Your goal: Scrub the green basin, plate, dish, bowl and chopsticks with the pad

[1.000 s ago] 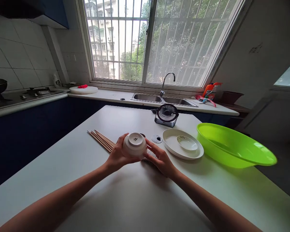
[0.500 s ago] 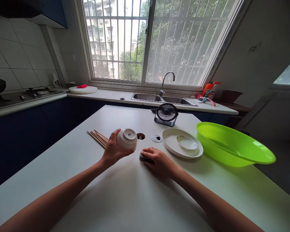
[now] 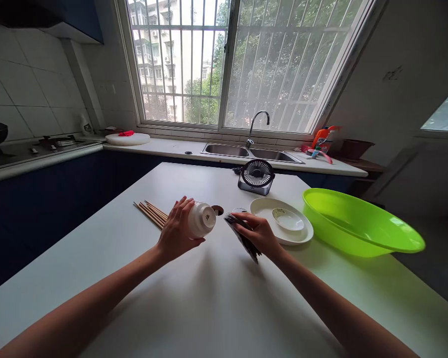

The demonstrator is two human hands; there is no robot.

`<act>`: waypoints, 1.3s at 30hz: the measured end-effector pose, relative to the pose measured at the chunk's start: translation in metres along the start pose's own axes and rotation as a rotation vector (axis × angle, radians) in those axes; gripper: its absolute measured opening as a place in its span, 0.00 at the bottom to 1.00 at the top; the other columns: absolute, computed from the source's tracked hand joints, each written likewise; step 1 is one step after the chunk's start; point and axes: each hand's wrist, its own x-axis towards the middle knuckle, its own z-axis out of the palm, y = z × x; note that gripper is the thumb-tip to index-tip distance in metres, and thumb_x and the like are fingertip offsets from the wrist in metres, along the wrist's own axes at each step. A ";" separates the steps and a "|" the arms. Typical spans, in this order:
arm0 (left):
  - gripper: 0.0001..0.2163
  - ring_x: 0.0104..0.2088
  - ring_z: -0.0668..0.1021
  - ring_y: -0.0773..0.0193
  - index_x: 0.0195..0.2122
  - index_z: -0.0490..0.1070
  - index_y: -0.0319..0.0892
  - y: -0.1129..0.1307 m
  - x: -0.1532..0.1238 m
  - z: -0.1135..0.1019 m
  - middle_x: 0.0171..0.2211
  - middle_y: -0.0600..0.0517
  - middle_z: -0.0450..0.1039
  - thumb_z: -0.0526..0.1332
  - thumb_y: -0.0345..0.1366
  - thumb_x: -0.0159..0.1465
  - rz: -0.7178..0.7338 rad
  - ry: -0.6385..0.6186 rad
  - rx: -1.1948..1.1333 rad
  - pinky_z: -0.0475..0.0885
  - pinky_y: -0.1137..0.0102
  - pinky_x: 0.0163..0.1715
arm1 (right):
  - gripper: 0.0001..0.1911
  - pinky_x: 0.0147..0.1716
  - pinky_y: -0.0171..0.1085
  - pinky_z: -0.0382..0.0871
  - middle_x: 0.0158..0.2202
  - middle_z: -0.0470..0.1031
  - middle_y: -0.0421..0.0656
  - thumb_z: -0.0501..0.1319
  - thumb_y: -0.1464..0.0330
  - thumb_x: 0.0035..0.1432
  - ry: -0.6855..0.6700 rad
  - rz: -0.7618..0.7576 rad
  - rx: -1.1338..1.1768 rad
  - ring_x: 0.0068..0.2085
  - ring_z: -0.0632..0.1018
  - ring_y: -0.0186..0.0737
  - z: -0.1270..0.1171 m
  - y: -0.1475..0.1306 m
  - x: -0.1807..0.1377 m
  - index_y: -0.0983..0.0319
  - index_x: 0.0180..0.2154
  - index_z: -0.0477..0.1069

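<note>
A white bowl (image 3: 202,219) is tipped on its side above the table, its marked base facing right. My left hand (image 3: 177,226) is wrapped round the bowl from the left. In my right hand (image 3: 260,232) a dark grey cloth (image 3: 244,239) is gripped, lifted off the tabletop and hanging down below the fingers. A gap separates cloth and bowl. Behind my left hand lie several wooden chopsticks (image 3: 152,214), partly hidden by it. To the right of my right hand, a small patterned dish (image 3: 288,219) rests in a white oval plate (image 3: 259,208).
A bright green basin (image 3: 362,223) stands at the table's right. Toward the back of the white table (image 3: 108,233) sits a small black fan (image 3: 257,175). A round hole (image 3: 218,211) is in the tabletop. Beyond are a double sink (image 3: 227,150) and a tap (image 3: 259,122).
My left hand has turned the bowl so its base points right instead of up. My right hand has raised the cloth from the table, and the cloth now hangs spread out.
</note>
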 end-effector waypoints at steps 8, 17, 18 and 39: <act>0.46 0.65 0.64 0.40 0.68 0.45 0.40 0.013 -0.002 0.000 0.61 0.37 0.64 0.71 0.36 0.52 0.217 -0.081 0.111 0.59 0.44 0.66 | 0.16 0.49 0.46 0.75 0.47 0.80 0.45 0.66 0.59 0.58 0.094 -0.063 0.138 0.49 0.79 0.47 0.010 -0.018 -0.005 0.55 0.47 0.79; 0.39 0.66 0.63 0.44 0.69 0.47 0.41 0.025 -0.004 -0.003 0.63 0.40 0.63 0.62 0.30 0.58 0.283 -0.151 0.128 0.58 0.47 0.67 | 0.15 0.51 0.46 0.75 0.50 0.78 0.47 0.62 0.67 0.62 0.055 -0.247 -0.090 0.49 0.79 0.45 0.018 -0.021 -0.012 0.54 0.51 0.77; 0.38 0.66 0.63 0.44 0.69 0.47 0.41 0.025 -0.005 -0.003 0.64 0.40 0.63 0.61 0.29 0.58 0.281 -0.156 0.124 0.59 0.47 0.66 | 0.15 0.51 0.46 0.75 0.50 0.78 0.47 0.62 0.68 0.63 0.050 -0.256 -0.107 0.49 0.79 0.45 0.018 -0.021 -0.013 0.54 0.51 0.77; 0.37 0.62 0.67 0.40 0.64 0.56 0.40 0.029 -0.007 -0.002 0.61 0.39 0.66 0.63 0.31 0.51 0.200 -0.182 0.190 0.64 0.50 0.59 | 0.20 0.57 0.51 0.70 0.52 0.77 0.49 0.56 0.75 0.65 0.002 -0.827 -0.693 0.58 0.73 0.48 0.028 -0.028 -0.025 0.61 0.57 0.69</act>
